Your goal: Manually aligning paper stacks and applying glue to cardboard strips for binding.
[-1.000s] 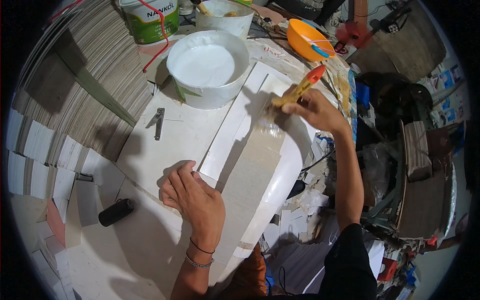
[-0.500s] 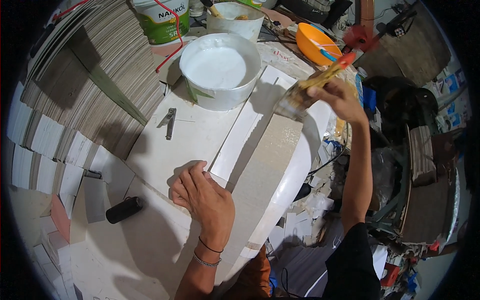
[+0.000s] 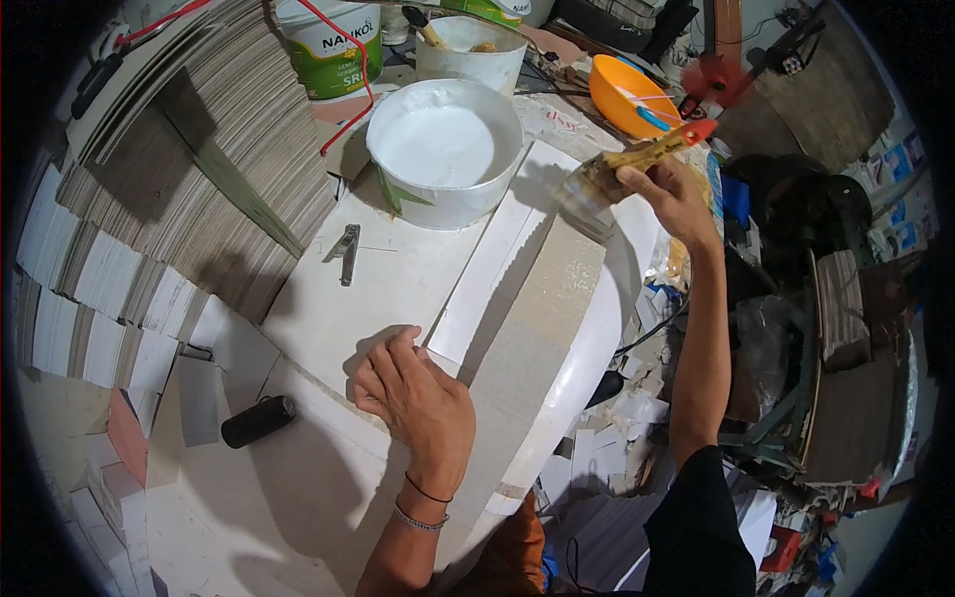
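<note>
A wide paintbrush (image 3: 645, 152) with a yellow, red-tipped handle is gripped in my right hand (image 3: 676, 199). Its bristles, slightly blurred, touch the far end of a long grey cardboard strip (image 3: 532, 333). Wet, shiny coating shows on that far part; the nearer part looks dull. My left hand (image 3: 423, 408) rests loosely bent on the worktable beside the strip, apparently holding nothing, its fingertips at the near end of a white folded strip (image 3: 476, 298). Beyond it stands a white tub (image 3: 445, 204) of thick white liquid, like glue.
Tall stacks of cut cardboard (image 3: 249, 109) line the left side. A nail clipper (image 3: 345, 254) and a black cylinder (image 3: 259, 422) lie on the table. At the back are a green-and-white bucket (image 3: 333, 55), a second tub (image 3: 473, 62) and an orange bowl (image 3: 622, 95). Paper scraps litter the right side.
The brush stays at the strip's far end, tilted a little differently. My left hand keeps its place by the white strip. The whole view has shifted slightly.
</note>
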The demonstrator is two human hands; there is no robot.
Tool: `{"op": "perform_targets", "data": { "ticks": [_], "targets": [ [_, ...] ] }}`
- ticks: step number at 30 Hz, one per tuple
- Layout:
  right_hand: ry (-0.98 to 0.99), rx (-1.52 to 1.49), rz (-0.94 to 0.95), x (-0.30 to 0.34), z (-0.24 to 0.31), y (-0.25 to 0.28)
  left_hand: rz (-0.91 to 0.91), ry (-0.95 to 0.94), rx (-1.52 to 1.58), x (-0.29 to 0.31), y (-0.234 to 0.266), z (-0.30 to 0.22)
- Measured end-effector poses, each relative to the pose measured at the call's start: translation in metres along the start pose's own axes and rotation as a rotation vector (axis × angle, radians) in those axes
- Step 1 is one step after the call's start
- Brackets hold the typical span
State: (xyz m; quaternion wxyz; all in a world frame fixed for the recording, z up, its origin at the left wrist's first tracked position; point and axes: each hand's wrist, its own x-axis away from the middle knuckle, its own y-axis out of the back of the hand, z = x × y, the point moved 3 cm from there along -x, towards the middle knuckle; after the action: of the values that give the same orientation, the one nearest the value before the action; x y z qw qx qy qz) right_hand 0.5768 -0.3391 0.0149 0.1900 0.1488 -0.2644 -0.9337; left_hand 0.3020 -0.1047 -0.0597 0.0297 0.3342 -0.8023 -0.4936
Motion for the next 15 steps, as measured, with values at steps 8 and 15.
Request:
{"op": "perform_targets", "data": {
  "ticks": [8,15],
  "targets": [
    [-0.039,0.227,-0.223,0.006,-0.005,0.01,-0.011,-0.01,-0.004,0.002,-0.003,-0.001],
    [-0.142,-0.158,-0.557,0.134,0.09,-0.052,-0.002,0.001,-0.008,0.001,-0.002,0.0]
  ]
}}
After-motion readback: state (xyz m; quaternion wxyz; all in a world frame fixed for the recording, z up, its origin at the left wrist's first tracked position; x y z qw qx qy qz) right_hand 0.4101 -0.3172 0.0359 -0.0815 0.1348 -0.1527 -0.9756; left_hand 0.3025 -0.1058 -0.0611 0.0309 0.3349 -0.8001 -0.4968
